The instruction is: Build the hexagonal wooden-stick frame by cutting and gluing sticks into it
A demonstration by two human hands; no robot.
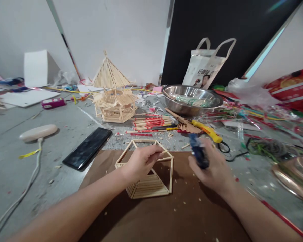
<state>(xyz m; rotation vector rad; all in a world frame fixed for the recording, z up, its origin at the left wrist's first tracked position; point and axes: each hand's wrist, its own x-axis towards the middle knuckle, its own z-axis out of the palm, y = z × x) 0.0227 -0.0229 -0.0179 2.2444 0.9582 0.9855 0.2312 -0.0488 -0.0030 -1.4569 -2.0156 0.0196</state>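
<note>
A small hexagonal frame of thin wooden sticks (151,188) stands on a brown cardboard sheet (171,215) in front of me. My left hand (141,163) is closed in a pinch on a short wooden stick at the frame's upper rim. To the right of the frame, my right hand (212,168) is wrapped around a dark blue tool (198,153), blurred by motion, that looks like a glue gun.
A black phone (88,148) lies left of the cardboard. Behind are a finished stick pagoda (114,97), a bundle of chopsticks (153,122), a yellow-handled tool (207,131), a steel bowl (192,99), a white tote bag (207,65), and plastic clutter at right.
</note>
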